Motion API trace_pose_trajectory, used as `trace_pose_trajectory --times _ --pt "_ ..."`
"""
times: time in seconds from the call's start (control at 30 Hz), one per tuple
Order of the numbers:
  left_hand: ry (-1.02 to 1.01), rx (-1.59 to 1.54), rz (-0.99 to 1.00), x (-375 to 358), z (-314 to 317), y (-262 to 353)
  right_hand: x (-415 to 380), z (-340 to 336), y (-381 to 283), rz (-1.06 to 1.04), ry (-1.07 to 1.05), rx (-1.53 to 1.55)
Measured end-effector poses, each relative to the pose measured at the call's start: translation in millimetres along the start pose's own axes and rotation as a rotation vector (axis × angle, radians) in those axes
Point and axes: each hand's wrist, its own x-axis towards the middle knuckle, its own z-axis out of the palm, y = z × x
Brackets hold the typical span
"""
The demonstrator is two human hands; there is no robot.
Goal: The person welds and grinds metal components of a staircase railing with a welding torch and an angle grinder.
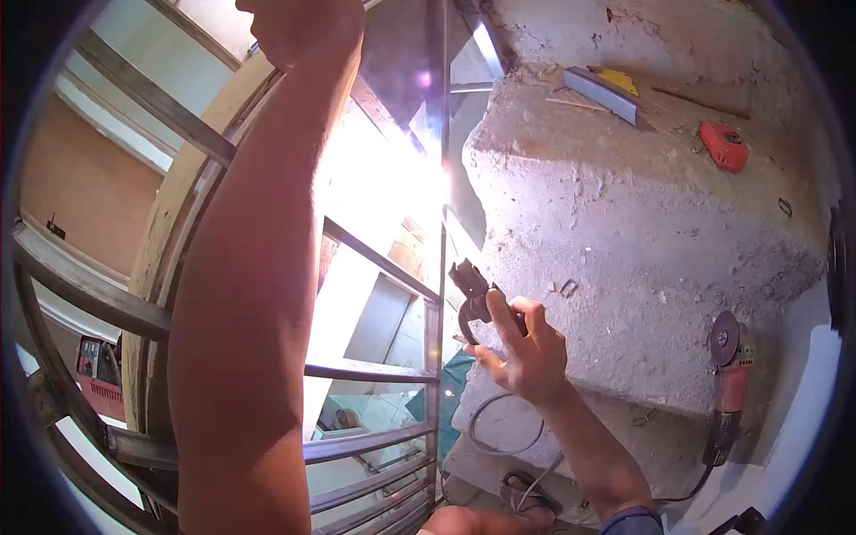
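My right hand (532, 361) is closed around a dark welding electrode holder (469, 280), its jaws pointing up and left, just right of the railing's upright post (433, 343). A blinding white welding arc (443, 185) glows against that post, above the holder. The rod itself is lost in the glare. My left forearm crosses the metal railing bars (370, 370) and reaches up the picture. At the top edge my left hand (308, 31) is bent at the wrist and partly cut off, so its grip does not show.
Rough concrete steps (615, 330) fill the right side. An angle grinder (732, 383) with its cord lies there; higher up are a red tool (724, 147) and an angled metal strip (600, 96). A cable loop (473, 428) hangs near a sandalled foot (528, 501). A wooden beam (165, 223) stands left.
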Motion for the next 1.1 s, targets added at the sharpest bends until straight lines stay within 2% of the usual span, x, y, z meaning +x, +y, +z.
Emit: trace_pose_trajectory --times 0.23,0.33,0.43,0.5,0.57,0.7,0.77,0.93,1.1 --pt "0.022 0.012 0.024 7.2 8.9 -7.5 -0.1 -4.1 -0.9 0.036 -0.050 0.010" --pt "0.031 0.020 0.033 6.9 10.1 -10.2 2.3 -4.2 -1.6 -0.009 0.003 0.042" --pt "0.041 0.026 0.047 6.9 10.4 -9.3 -3.4 -3.9 0.2 0.063 -0.089 0.039" --pt "0.048 0.030 0.056 7.4 11.1 -9.4 -1.2 -5.5 1.4 -0.014 -0.020 0.086" --pt "0.053 0.033 0.061 6.7 10.1 -7.2 -18.5 13.8 6.1 -0.051 0.003 -0.063" --pt "0.063 0.041 0.023 13.8 11.8 -12.8 -6.5 9.8 1.5 -0.030 -0.037 -0.031" --pt "0.066 0.048 0.042 15.6 9.4 -12.2 -2.0 8.2 -1.0 0.045 -0.058 0.044" --pt "0.047 0.059 -0.079 1.3 4.6 5.1 -3.6 5.3 1.3 0.058 -0.034 0.055" --pt "0.033 0.068 -0.053 -0.1 2.3 5.1 -2.9 4.0 0.4 0.077 -0.023 0.075"
